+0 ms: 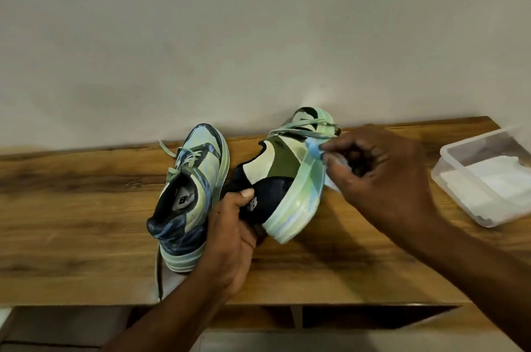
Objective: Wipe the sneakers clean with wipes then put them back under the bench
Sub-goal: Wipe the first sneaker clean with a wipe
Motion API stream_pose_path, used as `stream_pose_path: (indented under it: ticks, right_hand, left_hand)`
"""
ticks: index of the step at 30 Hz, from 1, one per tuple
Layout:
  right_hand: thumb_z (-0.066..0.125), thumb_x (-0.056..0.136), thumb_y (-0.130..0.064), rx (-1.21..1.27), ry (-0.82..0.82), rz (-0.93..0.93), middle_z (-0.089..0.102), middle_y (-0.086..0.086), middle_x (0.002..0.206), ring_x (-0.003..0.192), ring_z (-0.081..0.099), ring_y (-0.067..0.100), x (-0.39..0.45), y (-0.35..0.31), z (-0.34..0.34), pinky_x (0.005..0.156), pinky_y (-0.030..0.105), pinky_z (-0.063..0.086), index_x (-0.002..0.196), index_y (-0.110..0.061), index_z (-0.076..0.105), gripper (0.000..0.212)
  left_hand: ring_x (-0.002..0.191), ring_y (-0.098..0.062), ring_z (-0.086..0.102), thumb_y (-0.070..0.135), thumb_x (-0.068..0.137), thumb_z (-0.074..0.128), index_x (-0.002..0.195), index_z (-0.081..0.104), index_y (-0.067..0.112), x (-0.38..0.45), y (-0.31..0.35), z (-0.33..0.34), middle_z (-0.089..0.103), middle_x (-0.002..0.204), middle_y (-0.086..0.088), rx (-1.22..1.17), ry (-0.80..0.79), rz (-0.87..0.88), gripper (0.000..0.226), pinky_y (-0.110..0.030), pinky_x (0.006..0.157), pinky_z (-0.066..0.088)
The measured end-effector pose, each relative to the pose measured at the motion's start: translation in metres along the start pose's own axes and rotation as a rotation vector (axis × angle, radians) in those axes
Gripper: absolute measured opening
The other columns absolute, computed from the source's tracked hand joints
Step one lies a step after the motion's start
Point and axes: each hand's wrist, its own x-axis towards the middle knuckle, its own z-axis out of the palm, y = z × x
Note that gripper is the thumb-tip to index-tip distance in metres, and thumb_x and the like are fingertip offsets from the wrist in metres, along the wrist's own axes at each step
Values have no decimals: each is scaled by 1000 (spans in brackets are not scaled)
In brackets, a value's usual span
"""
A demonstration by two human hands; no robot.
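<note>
Two mint-green and navy sneakers are on the wooden bench [71, 208]. The left sneaker [192, 190] stands upright on the bench top, toe toward the wall. The right sneaker [287, 176] is tipped on its side, its pale green sole facing right. My left hand [232, 236] grips its navy heel, thumb on the collar. My right hand [382, 176] pinches a bluish, stained wipe [316, 150] against the sole's edge near the laces.
A clear plastic container [448, 156] holding white wipes sits at the bench's right end. A plain wall rises right behind the bench. Below the bench top are dark open compartments [373, 317]. A loose lace of the left sneaker hangs over the front edge.
</note>
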Motion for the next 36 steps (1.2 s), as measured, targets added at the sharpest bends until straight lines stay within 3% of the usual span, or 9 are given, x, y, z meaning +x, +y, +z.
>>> stream_pose_path:
  ticks: [3,8,13,19,23,27,30,32,36]
  right_hand:
    - [81,85,-12,64,-34,0,74,-9,87,67,68,16,6,3,-6,55,34,56,96,-19,80,13]
    - [82,85,-11,49,-164,-3,74,-11,88,75,69,9,-2,9,0,61,14,50,97,-18,81,14]
    - [83,85,-10,31,-179,18,74,-10,94,84,70,6,-5,23,8,68,12,51,101,-18,81,18]
    - [77,87,-2,2,-191,-65,71,-6,106,100,67,6,-6,23,23,81,17,54,113,-18,79,30]
    - [76,86,0,-20,-196,-94,68,-5,107,104,63,5,-1,22,35,85,13,48,114,-17,79,33]
    - [78,85,-2,-29,-218,-72,68,-6,101,94,63,2,7,21,42,77,6,44,112,-19,80,31]
    - [78,86,-6,-38,-232,-61,69,-9,100,93,66,4,11,22,40,74,15,54,109,-22,81,28]
    - [79,86,-10,-56,-235,-60,69,-9,100,93,67,5,11,22,38,74,22,57,108,-22,81,25]
    - [80,89,-23,-58,-264,-71,69,-9,99,93,66,4,10,18,35,72,21,56,108,-22,81,19]
  left_hand:
    - [100,-21,74,29,79,57,126,68,15,-1,1,-6,74,126,-13,-45,-50,-112,50,-35,75,64]
    - [120,-30,69,25,85,62,120,75,15,0,-2,-2,72,128,-15,19,-66,-95,38,-49,104,53]
    - [118,-23,71,15,102,59,133,63,18,9,1,1,74,128,-5,73,4,-36,32,-36,85,62]
    - [108,-24,75,20,104,60,137,57,23,15,0,2,74,125,-3,161,159,-13,33,-38,73,64]
    - [118,-16,69,27,107,56,135,54,37,22,-7,-3,70,127,7,421,253,164,30,-54,95,60]
    - [138,-9,50,64,92,54,151,42,36,13,-6,-5,50,149,11,891,208,437,66,-46,112,48]
    - [146,-11,40,71,79,69,155,41,35,7,2,-4,43,155,11,1045,118,527,89,-43,116,45]
    - [148,-8,37,70,72,75,153,48,35,11,8,-9,42,158,12,1113,69,555,91,-37,118,41]
    - [146,-6,41,71,71,77,145,60,35,18,18,-17,47,155,17,1136,-34,591,84,-26,116,40]
